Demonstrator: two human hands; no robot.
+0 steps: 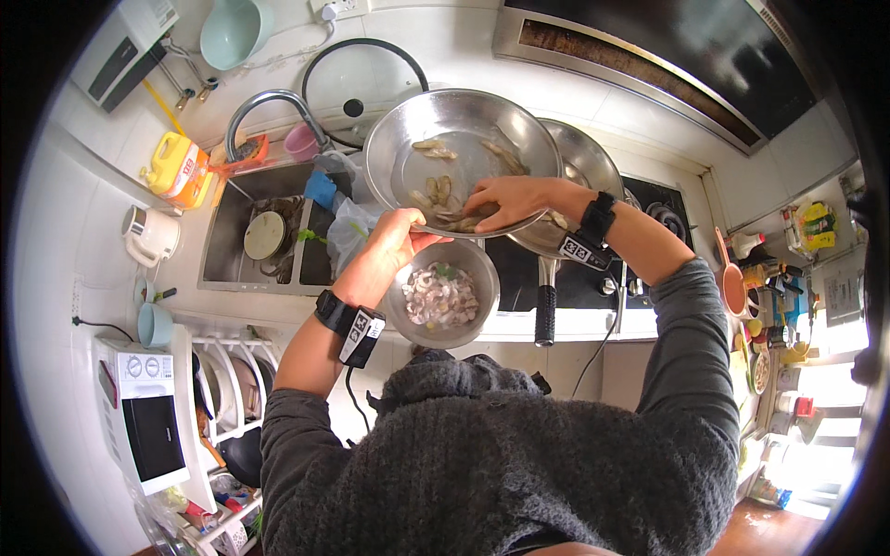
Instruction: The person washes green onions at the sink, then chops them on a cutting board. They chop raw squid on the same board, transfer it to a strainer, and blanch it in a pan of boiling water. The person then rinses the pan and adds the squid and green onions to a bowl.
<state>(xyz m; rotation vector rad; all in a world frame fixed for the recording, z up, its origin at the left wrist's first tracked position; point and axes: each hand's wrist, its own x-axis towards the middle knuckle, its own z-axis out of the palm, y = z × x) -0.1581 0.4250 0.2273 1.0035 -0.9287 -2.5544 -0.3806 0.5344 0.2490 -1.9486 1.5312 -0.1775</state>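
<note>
My left hand (398, 240) grips the near rim of a wide stainless-steel basin (459, 104), thumb over the edge. The basin is tilted towards me above the counter. Several greyish-brown food pieces (439, 189), possibly raw shrimp, lie scattered inside it. My right hand (511, 198) reaches in over the near right side, fingertips down among pieces by the rim; whether it holds any is hidden. Directly below the basin is a smaller steel bowl (490, 292) with chopped pinkish-white food (441, 295) and a bit of green. Behind my right wrist, a steel frying pan (594, 156) holds similar greyish-brown pieces.
The pan's black handle (546, 306) points towards me over the black gas hob (514, 278). Left are a double sink (229, 208) with a round lid-like disc, a curved faucet (268, 97) and a plastic bag (348, 233). A glass lid (368, 76) leans against the wall.
</note>
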